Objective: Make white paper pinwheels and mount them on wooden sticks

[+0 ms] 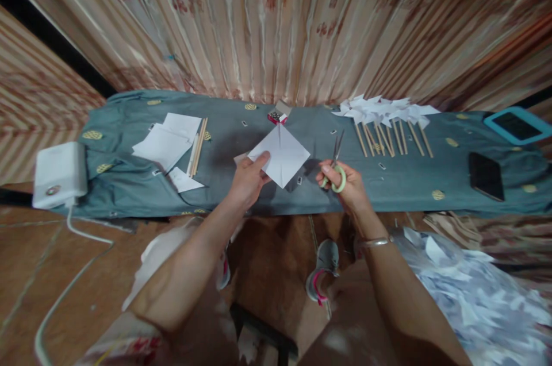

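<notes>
My left hand (250, 180) pinches a square of white paper (283, 153) at its left corner, thumb on top. Slits or crease lines run in from the paper's top and bottom corners. To the right, my right hand (344, 182) is closed around scissors (337, 150) with pale green handles, blades pointing up and away. The scissors are apart from the paper. Just behind the paper sits a small open red box (276, 118) with tiny pieces inside, too small to name.
White paper sheets (166, 145) and thin wooden sticks (197, 147) lie left. Several paper pinwheels (383, 111) on sticks lie right, near a black phone (486, 176) and a blue-framed tablet (516, 126). A white corded device (60, 173) stands far left; a bag of white paper pieces (478, 297) is below right.
</notes>
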Tool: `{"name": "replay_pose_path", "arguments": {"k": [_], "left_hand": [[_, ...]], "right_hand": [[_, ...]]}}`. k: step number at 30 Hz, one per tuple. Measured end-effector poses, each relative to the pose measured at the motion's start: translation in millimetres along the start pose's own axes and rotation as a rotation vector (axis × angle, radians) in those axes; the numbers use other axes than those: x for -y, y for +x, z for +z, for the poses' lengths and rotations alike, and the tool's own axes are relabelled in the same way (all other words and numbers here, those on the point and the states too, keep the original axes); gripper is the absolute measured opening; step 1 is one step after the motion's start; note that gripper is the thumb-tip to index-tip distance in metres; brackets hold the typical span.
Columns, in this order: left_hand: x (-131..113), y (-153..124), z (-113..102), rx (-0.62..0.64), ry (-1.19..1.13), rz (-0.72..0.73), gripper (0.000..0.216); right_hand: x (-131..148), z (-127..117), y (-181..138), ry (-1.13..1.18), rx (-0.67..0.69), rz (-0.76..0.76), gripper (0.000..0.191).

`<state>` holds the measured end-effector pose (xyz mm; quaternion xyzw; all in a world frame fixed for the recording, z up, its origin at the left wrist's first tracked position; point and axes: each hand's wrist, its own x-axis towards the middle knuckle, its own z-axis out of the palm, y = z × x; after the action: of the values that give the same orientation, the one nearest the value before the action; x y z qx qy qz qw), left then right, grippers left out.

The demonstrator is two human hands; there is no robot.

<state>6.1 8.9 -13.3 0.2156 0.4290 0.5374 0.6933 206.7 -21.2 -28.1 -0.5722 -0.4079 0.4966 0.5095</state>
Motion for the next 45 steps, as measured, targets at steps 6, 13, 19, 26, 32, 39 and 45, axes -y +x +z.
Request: {"name": "replay_pose_path", "arguments": {"k": [6, 13, 19, 26, 32, 39, 45], "left_hand": [[11.5, -0.6, 0.8, 0.001, 0.121, -0.009, 0.006], [24.2, -0.6, -0.5, 0.102, 0.232, 0.066, 0.026], [27.6, -2.8, -0.9, 0.155, 0.311, 0.033, 0.036], [25.4, -4.6, -0.8, 0.179, 0.314, -0.011, 0.035], [26.7, -4.1, 0.2, 0.159, 0.313, -0.023, 0.032], [17.7, 1.1, -6.3, 0.213, 0.402, 0.031, 0.018], [5.1, 3.4, -10.9, 0.243, 0.521, 0.065, 0.013]], "right_hand": [[2.3, -0.2, 5.0, 0.013, -0.043, -0.048, 0.045], [4.4, 1.8, 1.7, -0.052, 0.088, -0.049, 0.046], [6.7, 8.4, 1.8, 0.051, 0.142, 0.028, 0.046], [11.0, 7.9, -0.1, 0.078, 0.164, 0.03, 0.043], [10.4, 8.0, -2.6, 0.067, 0.209, 0.078, 0.045], [10.8, 3.3, -2.8, 0.048, 0.223, 0.078, 0.041], [10.2, -1.1, -3.6, 0.02, 0.235, 0.073, 0.041]]}}
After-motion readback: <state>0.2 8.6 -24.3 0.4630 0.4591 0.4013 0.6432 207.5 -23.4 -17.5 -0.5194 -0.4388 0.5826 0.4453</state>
